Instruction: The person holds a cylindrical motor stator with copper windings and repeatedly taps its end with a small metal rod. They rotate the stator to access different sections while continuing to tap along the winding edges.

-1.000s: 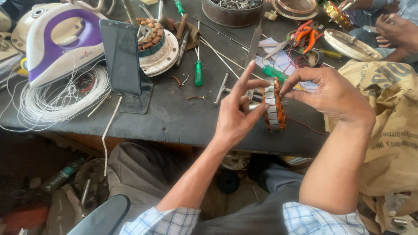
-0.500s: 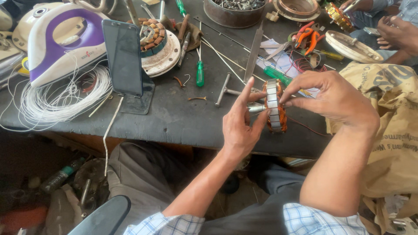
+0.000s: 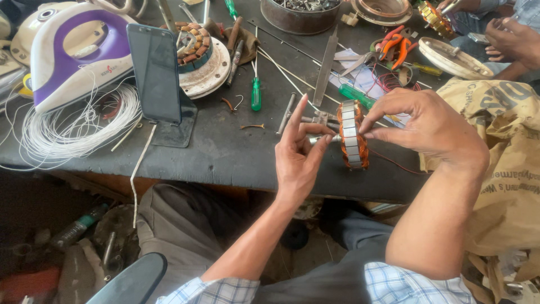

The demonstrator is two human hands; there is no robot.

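Observation:
A round motor stator [image 3: 353, 136] with grey steel laminations and copper windings is held on edge above the front of the dark workbench [image 3: 225, 152]. My right hand [image 3: 430, 126] grips its rim from the right, fingertips on the laminations. My left hand [image 3: 301, 152] is on its left side, thumb and fingers pinching a short metal shaft [image 3: 323, 138] that points into the stator's centre, with the index finger raised.
A phone on a stand [image 3: 154, 73], a purple-and-white iron [image 3: 70, 53], a white wire coil [image 3: 79, 126], another wound stator on a plate [image 3: 197, 53], green screwdrivers [image 3: 256, 93], orange pliers [image 3: 394, 48], a metal bowl [image 3: 301, 14] and a brown sack [image 3: 506, 141] crowd the bench. Another person's hands [image 3: 509, 39] work at far right.
My left hand has shifted from spread fingers beside the stator to pinching the shaft at its centre. The stator has stayed on edge in my right hand.

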